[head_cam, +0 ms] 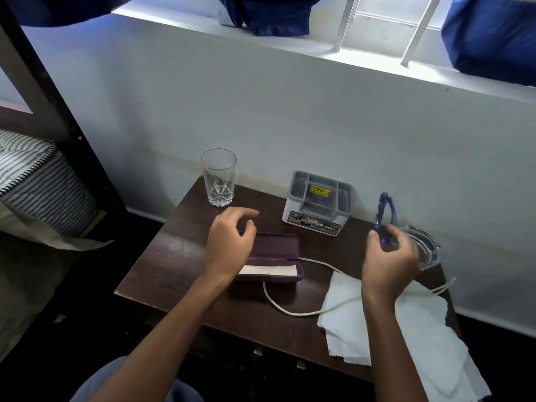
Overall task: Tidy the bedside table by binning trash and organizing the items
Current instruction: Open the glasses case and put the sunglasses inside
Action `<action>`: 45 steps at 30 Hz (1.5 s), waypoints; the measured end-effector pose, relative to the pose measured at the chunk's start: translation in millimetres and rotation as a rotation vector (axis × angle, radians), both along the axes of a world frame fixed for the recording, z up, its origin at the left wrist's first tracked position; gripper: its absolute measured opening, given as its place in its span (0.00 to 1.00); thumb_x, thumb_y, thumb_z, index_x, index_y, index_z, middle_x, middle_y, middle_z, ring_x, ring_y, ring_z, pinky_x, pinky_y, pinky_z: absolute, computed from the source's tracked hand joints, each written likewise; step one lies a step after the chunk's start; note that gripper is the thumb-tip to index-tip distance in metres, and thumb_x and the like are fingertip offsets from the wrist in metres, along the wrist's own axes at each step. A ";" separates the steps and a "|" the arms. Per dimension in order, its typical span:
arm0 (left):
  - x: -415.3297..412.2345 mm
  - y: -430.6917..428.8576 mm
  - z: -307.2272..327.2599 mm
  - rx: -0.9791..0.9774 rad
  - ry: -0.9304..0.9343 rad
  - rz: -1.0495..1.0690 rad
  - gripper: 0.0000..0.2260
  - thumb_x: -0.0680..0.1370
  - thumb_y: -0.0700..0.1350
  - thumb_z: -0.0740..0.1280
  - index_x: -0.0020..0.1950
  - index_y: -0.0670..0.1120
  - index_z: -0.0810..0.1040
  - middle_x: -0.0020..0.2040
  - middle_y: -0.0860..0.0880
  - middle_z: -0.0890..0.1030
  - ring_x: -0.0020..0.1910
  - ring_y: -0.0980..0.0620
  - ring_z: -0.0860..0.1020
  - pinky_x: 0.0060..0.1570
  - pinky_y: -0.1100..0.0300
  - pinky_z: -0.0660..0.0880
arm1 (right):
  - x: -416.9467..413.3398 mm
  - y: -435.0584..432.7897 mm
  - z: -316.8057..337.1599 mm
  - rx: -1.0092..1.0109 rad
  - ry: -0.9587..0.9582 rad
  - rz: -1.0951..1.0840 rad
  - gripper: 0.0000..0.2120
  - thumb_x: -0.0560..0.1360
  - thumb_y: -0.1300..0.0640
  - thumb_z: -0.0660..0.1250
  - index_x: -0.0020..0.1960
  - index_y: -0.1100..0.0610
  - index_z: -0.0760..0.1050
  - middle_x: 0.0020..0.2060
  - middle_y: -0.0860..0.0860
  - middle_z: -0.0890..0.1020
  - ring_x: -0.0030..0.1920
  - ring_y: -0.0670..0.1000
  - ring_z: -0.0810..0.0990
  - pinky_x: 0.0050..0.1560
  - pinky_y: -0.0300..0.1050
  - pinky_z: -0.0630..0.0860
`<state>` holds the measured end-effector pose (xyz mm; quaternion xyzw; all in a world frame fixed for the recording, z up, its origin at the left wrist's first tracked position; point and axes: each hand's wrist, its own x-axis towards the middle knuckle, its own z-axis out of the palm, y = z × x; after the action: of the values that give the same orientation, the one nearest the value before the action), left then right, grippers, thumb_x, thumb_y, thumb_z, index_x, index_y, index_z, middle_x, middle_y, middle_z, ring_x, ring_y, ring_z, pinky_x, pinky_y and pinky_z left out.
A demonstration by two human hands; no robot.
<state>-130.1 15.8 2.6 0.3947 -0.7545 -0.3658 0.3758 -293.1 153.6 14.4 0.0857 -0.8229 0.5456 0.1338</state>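
Observation:
My right hand [390, 262] holds up a pair of blue-framed glasses [384, 216] above the right side of the dark wooden bedside table [179, 256]. My left hand [232, 242] hovers with loosely curled fingers over the left end of an open purple glasses case [278, 253], holding nothing. A white cable [293, 311] curls across the table from the case toward the right edge. White tissue paper [417, 340] lies on the table's right front corner and hangs over the edge.
A clear drinking glass [219, 177] stands at the table's back left. A grey desk organizer [319, 203] with a yellow sticker sits at the back middle. A glass ashtray [425, 246] is behind my right hand. A bed with a striped mattress [37, 178] is at left.

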 end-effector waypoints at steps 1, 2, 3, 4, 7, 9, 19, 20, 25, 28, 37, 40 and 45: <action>-2.1 2.8 2.7 0.059 0.064 -0.028 0.10 0.75 0.36 0.64 0.50 0.49 0.79 0.45 0.54 0.83 0.45 0.55 0.80 0.45 0.65 0.74 | 3.2 -3.2 1.3 -0.089 -0.060 0.031 0.14 0.72 0.62 0.70 0.57 0.63 0.78 0.48 0.59 0.82 0.43 0.52 0.80 0.47 0.44 0.77; -4.4 5.5 4.9 0.127 0.116 -0.057 0.10 0.75 0.35 0.63 0.50 0.49 0.78 0.42 0.54 0.83 0.40 0.55 0.81 0.43 0.64 0.76 | 7.2 -6.7 3.2 -0.204 -0.162 0.080 0.14 0.71 0.62 0.70 0.57 0.62 0.78 0.45 0.57 0.82 0.41 0.51 0.81 0.44 0.43 0.79; -6.5 8.2 6.7 0.188 0.153 -0.082 0.10 0.76 0.35 0.63 0.50 0.50 0.77 0.40 0.54 0.84 0.35 0.55 0.81 0.42 0.64 0.77 | 12.5 -11.1 5.8 -0.324 -0.286 0.141 0.13 0.71 0.63 0.70 0.56 0.61 0.79 0.42 0.55 0.82 0.39 0.50 0.81 0.39 0.40 0.79; -8.4 10.5 8.0 0.237 0.177 -0.105 0.10 0.76 0.35 0.63 0.49 0.49 0.77 0.38 0.53 0.84 0.32 0.55 0.80 0.40 0.63 0.77 | 17.9 -15.7 7.3 -0.428 -0.413 0.207 0.12 0.71 0.64 0.70 0.55 0.60 0.79 0.40 0.53 0.82 0.36 0.48 0.80 0.34 0.37 0.78; -11.5 16.1 8.2 0.363 0.218 -0.192 0.08 0.77 0.38 0.64 0.46 0.51 0.79 0.39 0.52 0.84 0.32 0.57 0.80 0.37 0.65 0.75 | 36.9 -27.1 10.1 -0.574 -0.668 0.349 0.07 0.71 0.65 0.70 0.48 0.56 0.80 0.34 0.50 0.83 0.32 0.45 0.80 0.30 0.36 0.74; -12.4 18.2 7.1 0.445 0.237 -0.249 0.08 0.77 0.40 0.65 0.46 0.53 0.79 0.42 0.52 0.84 0.37 0.58 0.80 0.36 0.64 0.75 | 48.5 -31.6 10.8 -0.632 -0.757 0.417 0.07 0.71 0.66 0.69 0.45 0.55 0.79 0.29 0.48 0.82 0.30 0.44 0.80 0.30 0.36 0.74; -7.6 7.5 9.1 0.557 0.432 -0.296 0.04 0.75 0.38 0.68 0.44 0.46 0.79 0.36 0.55 0.82 0.37 0.62 0.79 0.40 0.68 0.76 | 78.7 -43.9 9.0 -0.468 -0.776 0.787 0.08 0.72 0.69 0.66 0.48 0.59 0.77 0.39 0.55 0.84 0.41 0.55 0.83 0.41 0.46 0.79; -6.6 5.5 9.0 0.536 0.417 -0.305 0.04 0.75 0.37 0.68 0.43 0.46 0.79 0.35 0.55 0.81 0.36 0.62 0.79 0.39 0.68 0.75 | 79.0 -44.5 8.1 -0.419 -0.749 0.810 0.08 0.72 0.69 0.67 0.49 0.59 0.76 0.41 0.56 0.84 0.43 0.55 0.83 0.43 0.47 0.80; 8.3 -13.5 3.9 0.289 0.147 -0.289 0.07 0.75 0.38 0.68 0.42 0.50 0.78 0.40 0.51 0.81 0.41 0.53 0.80 0.46 0.57 0.77 | 66.8 -40.1 5.2 -0.323 -0.656 0.740 0.14 0.70 0.70 0.68 0.52 0.57 0.75 0.47 0.57 0.83 0.46 0.54 0.81 0.40 0.43 0.78; 21.3 -23.9 0.2 0.244 -0.058 -0.345 0.07 0.75 0.39 0.69 0.42 0.52 0.79 0.43 0.49 0.83 0.45 0.51 0.82 0.48 0.53 0.79 | 51.9 -34.6 5.0 -0.367 -0.653 0.675 0.21 0.72 0.70 0.67 0.62 0.56 0.72 0.50 0.56 0.82 0.47 0.53 0.80 0.42 0.48 0.78; 25.7 -25.5 -5.0 0.199 -0.319 -0.384 0.03 0.76 0.41 0.68 0.46 0.50 0.78 0.40 0.58 0.78 0.44 0.58 0.77 0.43 0.70 0.71 | 40.5 -30.8 -15.6 0.187 -0.351 0.669 0.07 0.72 0.67 0.68 0.46 0.58 0.81 0.40 0.53 0.83 0.44 0.51 0.82 0.47 0.43 0.79; 27.5 -25.0 -6.6 0.241 -0.414 -0.372 0.04 0.76 0.43 0.69 0.49 0.50 0.80 0.44 0.55 0.80 0.46 0.57 0.77 0.46 0.65 0.72 | 42.0 -31.9 -20.3 0.362 -0.300 0.671 0.07 0.73 0.65 0.68 0.48 0.60 0.82 0.42 0.52 0.83 0.44 0.49 0.81 0.45 0.40 0.76; 26.3 -23.3 -12.6 0.210 -0.543 -0.350 0.08 0.74 0.42 0.70 0.53 0.48 0.80 0.49 0.51 0.82 0.50 0.54 0.78 0.51 0.62 0.74 | 44.7 -33.1 -27.6 0.573 -0.228 0.677 0.07 0.73 0.62 0.67 0.49 0.56 0.82 0.46 0.52 0.84 0.47 0.51 0.81 0.50 0.49 0.78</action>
<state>-103.8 -7.5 -10.0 0.3785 -0.8416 -0.3820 0.0500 -248.5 120.4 -13.3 0.3226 -0.8757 0.3149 -0.1727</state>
